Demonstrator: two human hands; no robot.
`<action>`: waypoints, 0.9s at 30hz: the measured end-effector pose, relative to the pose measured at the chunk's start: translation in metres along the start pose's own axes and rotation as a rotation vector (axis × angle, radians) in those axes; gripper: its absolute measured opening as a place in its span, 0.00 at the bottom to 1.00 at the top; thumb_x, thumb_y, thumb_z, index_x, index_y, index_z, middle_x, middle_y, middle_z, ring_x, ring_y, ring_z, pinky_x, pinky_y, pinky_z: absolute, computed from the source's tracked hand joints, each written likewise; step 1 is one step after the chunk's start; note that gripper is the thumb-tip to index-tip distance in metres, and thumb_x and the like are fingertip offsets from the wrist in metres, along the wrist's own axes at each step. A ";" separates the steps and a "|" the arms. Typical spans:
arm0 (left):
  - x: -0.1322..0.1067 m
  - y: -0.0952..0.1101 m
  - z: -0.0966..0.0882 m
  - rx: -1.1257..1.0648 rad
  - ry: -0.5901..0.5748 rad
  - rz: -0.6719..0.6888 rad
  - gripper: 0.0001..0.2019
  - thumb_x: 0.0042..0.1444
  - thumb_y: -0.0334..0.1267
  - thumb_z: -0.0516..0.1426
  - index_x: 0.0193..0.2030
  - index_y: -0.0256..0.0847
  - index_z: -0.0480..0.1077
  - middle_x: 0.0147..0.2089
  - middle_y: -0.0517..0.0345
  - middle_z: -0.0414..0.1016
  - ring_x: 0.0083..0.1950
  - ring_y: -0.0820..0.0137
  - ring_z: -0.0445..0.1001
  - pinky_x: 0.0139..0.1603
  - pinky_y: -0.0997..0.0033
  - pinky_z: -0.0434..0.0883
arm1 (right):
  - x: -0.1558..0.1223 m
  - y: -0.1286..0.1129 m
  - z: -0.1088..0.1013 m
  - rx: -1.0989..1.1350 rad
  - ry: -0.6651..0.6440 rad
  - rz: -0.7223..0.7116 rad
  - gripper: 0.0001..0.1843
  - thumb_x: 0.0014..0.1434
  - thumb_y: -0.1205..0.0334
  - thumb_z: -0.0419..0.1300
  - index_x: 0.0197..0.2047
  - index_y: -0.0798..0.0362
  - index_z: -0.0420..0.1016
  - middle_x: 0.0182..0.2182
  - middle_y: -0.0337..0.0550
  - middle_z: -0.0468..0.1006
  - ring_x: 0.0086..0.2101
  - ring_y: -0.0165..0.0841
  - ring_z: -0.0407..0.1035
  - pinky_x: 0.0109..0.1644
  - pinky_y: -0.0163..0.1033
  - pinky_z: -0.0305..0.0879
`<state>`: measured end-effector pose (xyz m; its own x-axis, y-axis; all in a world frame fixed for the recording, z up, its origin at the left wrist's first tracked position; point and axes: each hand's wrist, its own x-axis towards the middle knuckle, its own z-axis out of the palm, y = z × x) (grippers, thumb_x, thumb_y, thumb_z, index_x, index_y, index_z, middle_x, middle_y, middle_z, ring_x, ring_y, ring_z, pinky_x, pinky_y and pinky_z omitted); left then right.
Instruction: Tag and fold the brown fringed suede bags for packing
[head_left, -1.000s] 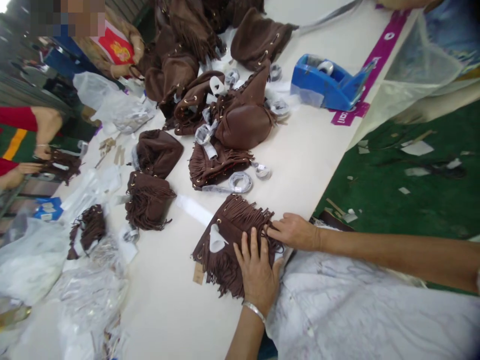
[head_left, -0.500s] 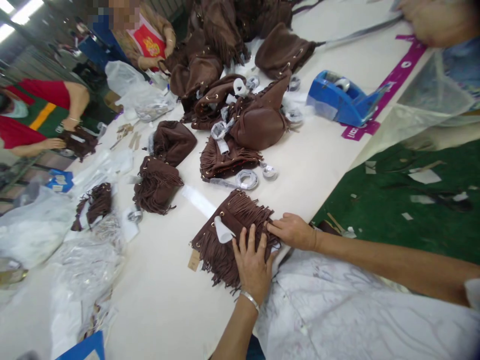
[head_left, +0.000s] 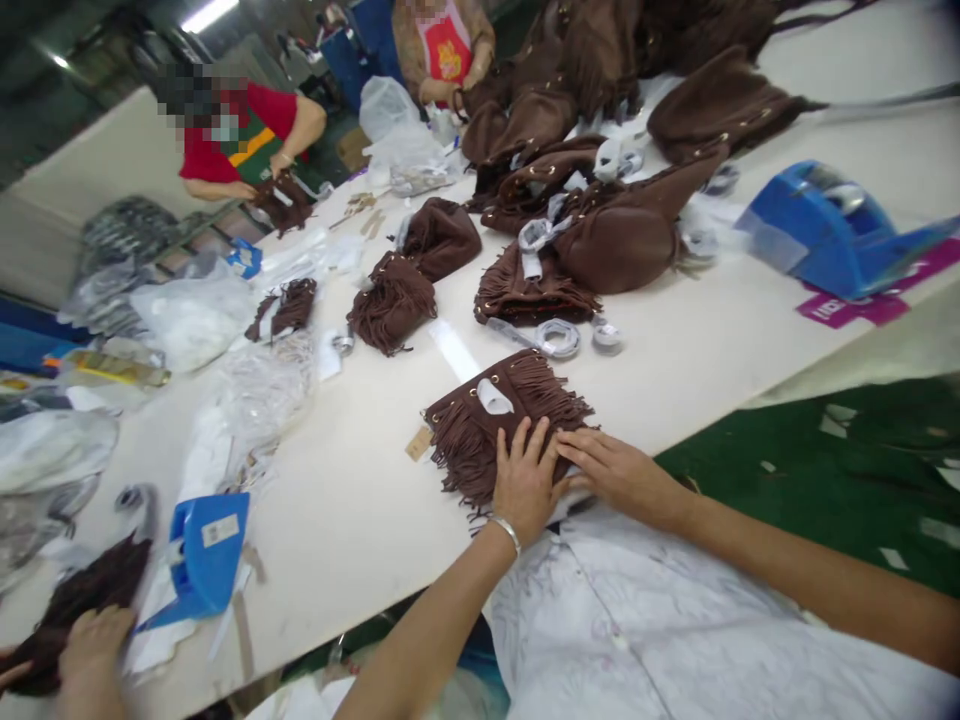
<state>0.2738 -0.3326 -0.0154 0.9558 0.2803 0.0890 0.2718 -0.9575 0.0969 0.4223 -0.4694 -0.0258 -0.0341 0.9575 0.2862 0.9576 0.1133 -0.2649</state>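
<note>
A brown fringed bag (head_left: 491, 420) lies on the white table in front of me. Gold eyelets line its top edge, a roll of white paper (head_left: 495, 396) sits on it, and a tan tag (head_left: 418, 443) hangs off its left end. My left hand (head_left: 527, 478), with a silver bangle at the wrist, rests flat on the near part of the bag, fingers spread. Beside it, my right hand (head_left: 611, 472) lies with fingers stretched over the bag's near right corner. The bag's near edge is hidden beneath both hands.
Brown bags (head_left: 622, 240) and wrapped straps (head_left: 559, 338) are heaped beyond. Blue tape dispensers stand at right (head_left: 840, 235) and lower left (head_left: 206, 555). Plastic wrapping (head_left: 262, 390) lies leftward. A co-worker's hand (head_left: 97, 640) touches a dark fringed piece; two more people stand across the table.
My view has swung left, bringing the lower-left dispenser and a co-worker's hand into sight. My right hand's fingers have straightened and moved close to my left hand, which stays on the bag.
</note>
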 end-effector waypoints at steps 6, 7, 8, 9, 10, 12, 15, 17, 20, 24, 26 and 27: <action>-0.016 -0.016 -0.008 -0.008 -0.021 0.040 0.41 0.60 0.56 0.54 0.72 0.36 0.45 0.75 0.45 0.45 0.75 0.57 0.43 0.72 0.43 0.49 | 0.003 0.024 0.022 0.015 0.037 -0.118 0.18 0.66 0.60 0.56 0.56 0.59 0.71 0.53 0.55 0.73 0.55 0.42 0.65 0.59 0.49 0.67; -0.022 -0.020 -0.010 -0.003 -0.024 0.027 0.42 0.59 0.56 0.54 0.72 0.37 0.44 0.75 0.45 0.45 0.75 0.56 0.42 0.72 0.41 0.48 | 0.005 0.026 0.019 0.023 0.030 -0.119 0.17 0.66 0.60 0.55 0.55 0.58 0.72 0.52 0.54 0.74 0.54 0.42 0.65 0.59 0.48 0.67; -0.027 -0.023 -0.012 0.006 -0.028 0.012 0.41 0.59 0.57 0.54 0.72 0.40 0.44 0.75 0.47 0.45 0.75 0.54 0.42 0.71 0.37 0.47 | 0.006 0.027 0.016 0.032 0.020 -0.115 0.17 0.67 0.60 0.55 0.55 0.58 0.72 0.51 0.53 0.74 0.54 0.41 0.66 0.58 0.48 0.67; -0.032 -0.026 -0.014 0.015 -0.032 0.000 0.40 0.59 0.57 0.54 0.72 0.45 0.45 0.75 0.49 0.44 0.75 0.52 0.41 0.70 0.34 0.47 | 0.008 0.027 0.013 0.043 0.011 -0.108 0.17 0.67 0.59 0.55 0.55 0.57 0.72 0.51 0.53 0.74 0.53 0.41 0.66 0.58 0.48 0.68; -0.036 -0.029 -0.016 0.022 -0.039 -0.007 0.38 0.59 0.57 0.54 0.72 0.49 0.47 0.75 0.52 0.44 0.75 0.50 0.41 0.69 0.30 0.46 | 0.009 0.026 0.010 0.056 0.002 -0.102 0.18 0.66 0.59 0.55 0.56 0.57 0.72 0.50 0.53 0.74 0.52 0.41 0.66 0.57 0.47 0.68; -0.042 -0.032 -0.019 0.023 -0.053 -0.013 0.34 0.60 0.57 0.53 0.71 0.54 0.49 0.76 0.55 0.43 0.75 0.49 0.40 0.68 0.27 0.45 | 0.013 0.026 0.004 0.077 -0.015 -0.094 0.19 0.66 0.59 0.55 0.58 0.55 0.70 0.50 0.52 0.74 0.51 0.41 0.67 0.55 0.47 0.69; -0.046 -0.037 -0.022 0.005 -0.073 0.000 0.33 0.61 0.55 0.53 0.71 0.55 0.50 0.75 0.56 0.44 0.75 0.49 0.40 0.68 0.27 0.44 | 0.019 0.027 -0.002 0.099 -0.070 -0.108 0.20 0.67 0.59 0.54 0.60 0.54 0.69 0.50 0.52 0.73 0.50 0.40 0.67 0.54 0.47 0.69; -0.047 -0.041 -0.023 -0.014 -0.088 0.023 0.32 0.62 0.52 0.53 0.70 0.55 0.50 0.75 0.56 0.45 0.75 0.51 0.40 0.69 0.29 0.45 | 0.021 0.029 -0.004 0.123 -0.110 -0.117 0.19 0.67 0.59 0.53 0.60 0.53 0.69 0.49 0.52 0.73 0.49 0.40 0.66 0.53 0.46 0.69; -0.050 -0.047 -0.018 -0.040 -0.093 0.029 0.29 0.63 0.49 0.52 0.70 0.55 0.52 0.75 0.58 0.46 0.75 0.54 0.42 0.70 0.32 0.47 | 0.022 0.031 0.000 0.169 -0.111 -0.095 0.18 0.67 0.59 0.54 0.58 0.52 0.71 0.49 0.51 0.72 0.49 0.40 0.65 0.52 0.46 0.68; -0.054 -0.050 -0.009 -0.052 -0.078 0.027 0.27 0.64 0.48 0.53 0.69 0.56 0.53 0.75 0.59 0.46 0.75 0.55 0.42 0.69 0.33 0.48 | 0.019 0.032 0.010 0.198 -0.075 -0.059 0.18 0.66 0.60 0.55 0.57 0.50 0.71 0.49 0.51 0.71 0.50 0.41 0.64 0.53 0.48 0.68; -0.055 -0.049 -0.007 -0.047 -0.067 0.037 0.28 0.63 0.47 0.53 0.69 0.56 0.53 0.75 0.58 0.47 0.75 0.54 0.43 0.69 0.32 0.48 | 0.017 0.030 0.008 0.208 -0.069 -0.047 0.19 0.65 0.61 0.56 0.58 0.49 0.71 0.49 0.51 0.71 0.50 0.41 0.65 0.52 0.48 0.69; -0.055 -0.049 -0.007 -0.042 -0.062 0.042 0.29 0.63 0.47 0.54 0.69 0.56 0.52 0.75 0.57 0.46 0.75 0.53 0.43 0.69 0.32 0.48 | 0.017 0.027 0.002 0.212 -0.077 -0.044 0.20 0.64 0.62 0.56 0.59 0.48 0.70 0.49 0.50 0.71 0.50 0.41 0.65 0.52 0.48 0.70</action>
<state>0.2068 -0.3009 -0.0177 0.9717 0.2339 0.0327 0.2275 -0.9642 0.1360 0.4473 -0.4498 -0.0299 -0.1039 0.9670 0.2325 0.8736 0.2005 -0.4435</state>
